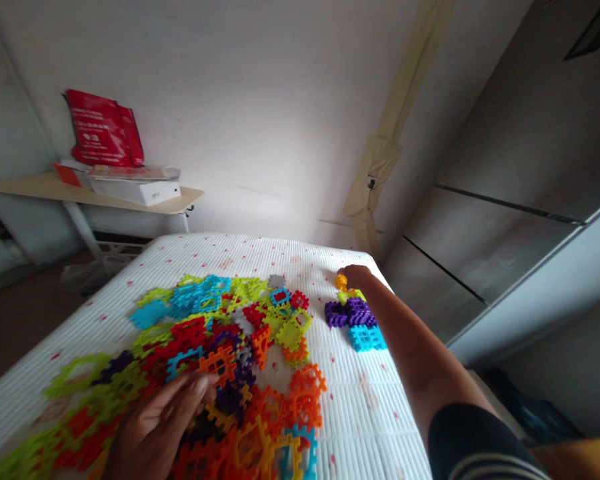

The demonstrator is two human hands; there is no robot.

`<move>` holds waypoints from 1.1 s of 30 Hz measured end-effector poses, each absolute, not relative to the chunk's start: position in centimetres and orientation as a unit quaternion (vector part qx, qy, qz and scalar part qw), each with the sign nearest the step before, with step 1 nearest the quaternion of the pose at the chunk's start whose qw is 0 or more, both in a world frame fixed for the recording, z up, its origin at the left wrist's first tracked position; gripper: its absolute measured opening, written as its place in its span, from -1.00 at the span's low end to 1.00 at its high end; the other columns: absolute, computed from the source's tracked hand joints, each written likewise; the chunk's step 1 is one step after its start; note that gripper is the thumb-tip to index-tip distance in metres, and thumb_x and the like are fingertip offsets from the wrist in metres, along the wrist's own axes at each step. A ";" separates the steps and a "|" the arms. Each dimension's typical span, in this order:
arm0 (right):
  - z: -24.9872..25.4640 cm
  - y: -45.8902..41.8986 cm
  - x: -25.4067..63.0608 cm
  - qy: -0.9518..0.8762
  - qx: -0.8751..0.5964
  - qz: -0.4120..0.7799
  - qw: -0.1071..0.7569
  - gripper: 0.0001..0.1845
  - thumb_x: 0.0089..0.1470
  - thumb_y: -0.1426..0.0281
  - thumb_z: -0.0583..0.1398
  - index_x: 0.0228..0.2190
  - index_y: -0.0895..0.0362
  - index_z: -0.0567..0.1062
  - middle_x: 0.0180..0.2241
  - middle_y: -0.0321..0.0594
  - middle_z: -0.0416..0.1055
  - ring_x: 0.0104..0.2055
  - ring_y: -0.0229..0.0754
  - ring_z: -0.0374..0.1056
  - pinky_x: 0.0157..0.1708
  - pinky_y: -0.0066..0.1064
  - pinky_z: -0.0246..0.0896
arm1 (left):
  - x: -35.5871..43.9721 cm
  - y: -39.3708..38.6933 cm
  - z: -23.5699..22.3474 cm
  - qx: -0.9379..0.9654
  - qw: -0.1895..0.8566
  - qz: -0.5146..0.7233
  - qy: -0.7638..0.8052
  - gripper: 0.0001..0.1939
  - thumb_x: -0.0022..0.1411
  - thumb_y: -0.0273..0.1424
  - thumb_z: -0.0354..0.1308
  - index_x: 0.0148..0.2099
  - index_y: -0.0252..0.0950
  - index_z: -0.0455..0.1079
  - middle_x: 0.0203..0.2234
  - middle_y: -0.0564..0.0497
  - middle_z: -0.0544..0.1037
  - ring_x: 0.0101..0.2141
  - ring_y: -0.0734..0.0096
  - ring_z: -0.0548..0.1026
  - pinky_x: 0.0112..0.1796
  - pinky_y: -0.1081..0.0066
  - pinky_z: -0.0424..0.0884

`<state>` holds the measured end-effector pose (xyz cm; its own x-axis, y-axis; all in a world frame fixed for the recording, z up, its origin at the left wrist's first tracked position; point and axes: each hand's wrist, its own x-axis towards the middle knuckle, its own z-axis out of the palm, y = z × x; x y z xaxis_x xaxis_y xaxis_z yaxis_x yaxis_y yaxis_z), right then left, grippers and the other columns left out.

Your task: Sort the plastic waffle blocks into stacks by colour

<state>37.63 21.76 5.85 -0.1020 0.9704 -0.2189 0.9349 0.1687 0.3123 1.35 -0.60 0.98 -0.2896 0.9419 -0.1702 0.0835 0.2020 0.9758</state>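
- The person has two bare hands, a left hand [155,427] and a right hand [357,277], with no gloves on them.
- The fingers [190,387] of the left hand look a bit blurry.
- The right hand looks small because it is far from the camera.
- The right arm [410,353] is bare from the hand up to the sleeve.
- A black sleeve [475,450] covers the top of that arm, at the bottom edge of the view.
- The black sleeve is soft cloth with a round, smooth edge.
- Pale stripes [480,461] go across the black sleeve, near its edge.
- The stripes are thin and curved, and they run side by side.
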 end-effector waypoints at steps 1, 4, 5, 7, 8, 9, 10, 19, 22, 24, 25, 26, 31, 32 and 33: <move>6.0 21.6 37.6 0.740 0.644 0.045 0.189 -0.65 0.11 0.32 0.22 -0.05 0.13 0.40 -0.09 -0.13 0.38 -0.10 -0.09 0.36 -0.15 -0.21 0.32 | 1.5 -0.6 1.2 0.409 0.438 0.492 0.632 -0.42 -0.21 0.11 0.23 -0.34 -0.30 0.54 -0.47 -0.03 0.64 -0.36 0.21 0.59 -0.28 0.42 0.52; 6.8 21.1 37.2 0.742 0.645 0.042 0.178 -0.45 -0.08 0.44 0.33 0.00 0.07 0.40 -0.06 -0.06 0.40 -0.05 0.01 0.35 -0.15 -0.27 0.30 | 1.6 -0.7 1.7 0.424 0.431 0.510 0.612 -0.47 -0.23 0.10 0.25 -0.40 -0.26 0.54 -0.52 -0.01 0.63 -0.41 0.23 0.59 -0.33 0.43 0.52; 7.2 20.9 36.9 0.746 0.643 0.044 0.166 -0.39 -0.11 0.47 0.33 0.03 0.06 0.38 -0.02 -0.04 0.38 -0.03 0.04 0.35 -0.15 -0.27 0.29 | 1.7 -0.7 1.8 0.425 0.428 0.516 0.607 -0.49 -0.23 0.09 0.25 -0.41 -0.25 0.54 -0.53 -0.01 0.63 -0.42 0.24 0.59 -0.35 0.44 0.52; 8.1 20.2 36.0 0.760 0.634 0.049 0.132 -0.34 -0.09 0.51 0.29 0.08 0.06 0.32 0.07 -0.01 0.30 0.01 0.04 0.32 -0.12 -0.27 0.27 | 1.7 -0.8 1.7 0.428 0.423 0.527 0.600 -0.51 -0.21 0.07 0.26 -0.41 -0.25 0.53 -0.54 0.00 0.62 -0.43 0.26 0.58 -0.35 0.46 0.52; 8.6 19.5 35.2 0.769 0.627 0.050 0.113 -0.35 -0.07 0.52 0.26 0.09 0.07 0.31 0.10 -0.01 0.26 0.02 0.02 0.31 -0.10 -0.28 0.25 | 1.6 -0.8 1.6 0.431 0.422 0.529 0.597 -0.51 -0.20 0.07 0.26 -0.41 -0.25 0.53 -0.54 0.01 0.62 -0.43 0.27 0.58 -0.34 0.46 0.52; 9.0 18.7 34.3 0.780 0.616 0.048 0.094 -0.39 -0.03 0.53 0.23 0.09 0.08 0.31 0.11 -0.04 0.26 0.02 -0.02 0.30 -0.08 -0.31 0.23 | 1.6 -0.8 1.4 0.434 0.421 0.530 0.594 -0.51 -0.20 0.07 0.26 -0.41 -0.25 0.53 -0.54 0.00 0.61 -0.43 0.27 0.58 -0.34 0.46 0.52; 9.3 17.6 33.3 0.794 0.602 0.044 0.077 -0.44 0.00 0.52 0.20 0.07 0.07 0.33 0.09 -0.09 0.28 0.01 -0.07 0.31 -0.07 -0.36 0.21 | 1.5 -0.9 1.3 0.439 0.420 0.530 0.591 -0.51 -0.19 0.08 0.25 -0.41 -0.26 0.52 -0.54 0.00 0.61 -0.43 0.27 0.57 -0.35 0.45 0.52; 5.4 4.4 22.1 0.877 0.412 -0.230 -0.090 -0.85 0.00 0.46 0.21 -0.31 0.09 0.52 -0.38 -0.34 0.50 -0.40 -0.30 0.38 -0.43 -0.55 0.13 | 0.5 -0.5 0.0 0.584 0.323 0.471 0.577 -0.63 0.10 -0.07 0.10 -0.33 -0.27 0.49 -0.47 -0.02 0.60 -0.39 0.30 0.56 -0.36 0.50 0.45; 3.5 3.1 20.1 0.847 0.471 -0.226 -0.102 -0.80 -0.03 0.41 0.20 -0.28 0.05 0.50 -0.39 -0.30 0.50 -0.40 -0.25 0.38 -0.45 -0.52 0.10 | 0.7 -0.3 0.0 0.612 0.298 0.451 0.577 -0.64 0.12 -0.08 0.07 -0.35 -0.27 0.49 -0.49 0.00 0.59 -0.42 0.32 0.55 -0.39 0.50 0.44; 2.7 3.0 19.5 0.826 0.498 -0.241 -0.112 -0.76 -0.05 0.40 0.20 -0.25 0.04 0.49 -0.40 -0.30 0.50 -0.40 -0.24 0.39 -0.45 -0.51 0.09 | 0.8 -0.2 -0.1 0.623 0.294 0.439 0.577 -0.65 0.13 -0.10 0.06 -0.36 -0.26 0.49 -0.52 0.02 0.58 -0.45 0.34 0.54 -0.41 0.51 0.43; 2.5 3.0 19.3 0.816 0.507 -0.250 -0.120 -0.75 -0.06 0.40 0.21 -0.24 0.04 0.48 -0.39 -0.30 0.50 -0.39 -0.24 0.38 -0.45 -0.51 0.09 | 0.9 -0.2 -0.2 0.628 0.292 0.434 0.576 -0.66 0.13 -0.11 0.06 -0.37 -0.26 0.49 -0.54 0.03 0.57 -0.46 0.35 0.53 -0.42 0.52 0.43; 2.4 3.1 19.1 0.808 0.513 -0.258 -0.129 -0.75 -0.06 0.40 0.21 -0.24 0.05 0.48 -0.39 -0.30 0.50 -0.38 -0.24 0.38 -0.44 -0.51 0.09 | 0.9 -0.1 -0.4 0.633 0.288 0.429 0.576 -0.66 0.13 -0.12 0.05 -0.38 -0.26 0.49 -0.56 0.04 0.56 -0.48 0.37 0.52 -0.44 0.53 0.42; 1.8 3.1 18.8 0.784 0.528 -0.284 -0.159 -0.80 -0.09 0.43 0.22 -0.32 0.07 0.49 -0.39 -0.32 0.47 -0.37 -0.25 0.35 -0.43 -0.52 0.09 | 0.9 0.0 -1.1 0.650 0.279 0.413 0.574 -0.69 0.16 -0.15 0.03 -0.36 -0.25 0.47 -0.57 0.06 0.54 -0.50 0.40 0.50 -0.46 0.55 0.39; 1.6 3.1 18.8 0.778 0.530 -0.295 -0.166 -0.77 -0.11 0.44 0.23 -0.30 0.06 0.49 -0.40 -0.33 0.46 -0.38 -0.26 0.34 -0.44 -0.52 0.09 | 0.9 0.0 -1.1 0.649 0.286 0.413 0.571 -0.69 0.16 -0.15 0.03 -0.35 -0.24 0.47 -0.55 0.05 0.55 -0.48 0.39 0.52 -0.44 0.55 0.40; 1.5 3.1 18.8 0.769 0.531 -0.309 -0.174 -0.72 -0.12 0.45 0.24 -0.26 0.06 0.49 -0.41 -0.34 0.45 -0.40 -0.27 0.33 -0.45 -0.53 0.09 | 0.9 0.0 -1.2 0.648 0.292 0.415 0.568 -0.69 0.16 -0.15 0.03 -0.33 -0.24 0.47 -0.52 0.04 0.57 -0.45 0.38 0.54 -0.42 0.55 0.41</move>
<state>18.77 3.06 1.47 -0.3746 0.9252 -0.0612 0.7099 0.2437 -0.6608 0.92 -0.03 -1.15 0.0102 0.9785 0.2060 0.4948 -0.1839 0.8493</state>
